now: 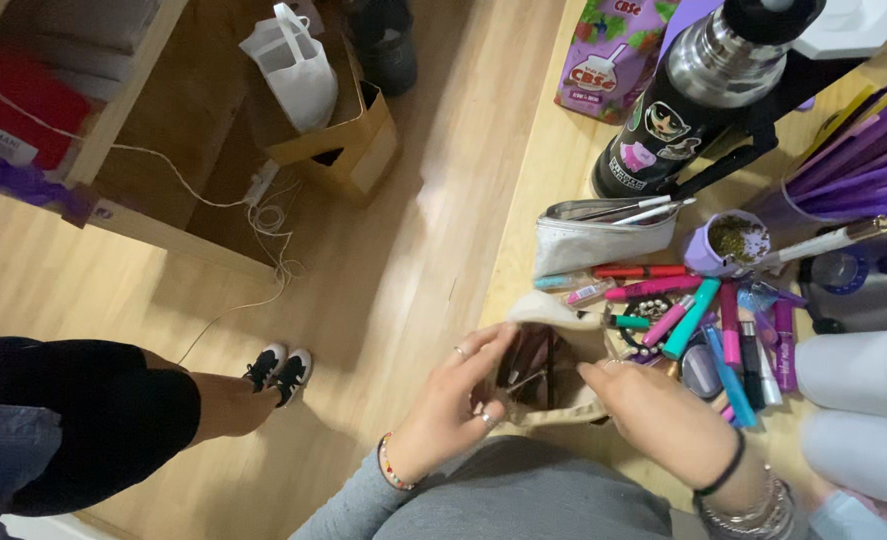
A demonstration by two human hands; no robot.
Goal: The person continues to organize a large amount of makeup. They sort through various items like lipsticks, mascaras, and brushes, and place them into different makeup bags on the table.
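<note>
Left hand (453, 400) fingers curl round the rim of a small beige pouch (553, 375), lower middle of frame, pulling it open. Right hand (653, 410) fingertips dip inside, can't tell their pinch. Pens and makeup (703, 320) lie scattered just right.

Open pouch (543, 375) at near table edge, between both hands; pens (703, 320) scattered right of it; pencil case (603, 240) behind; thermos (703, 90) farther back.

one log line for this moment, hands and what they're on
left hand: holds beige pouch open | right hand: at pouch mouth, fingers inside | beside: pens and makeup tubes, silver pencil case | surface: wooden desk
</note>
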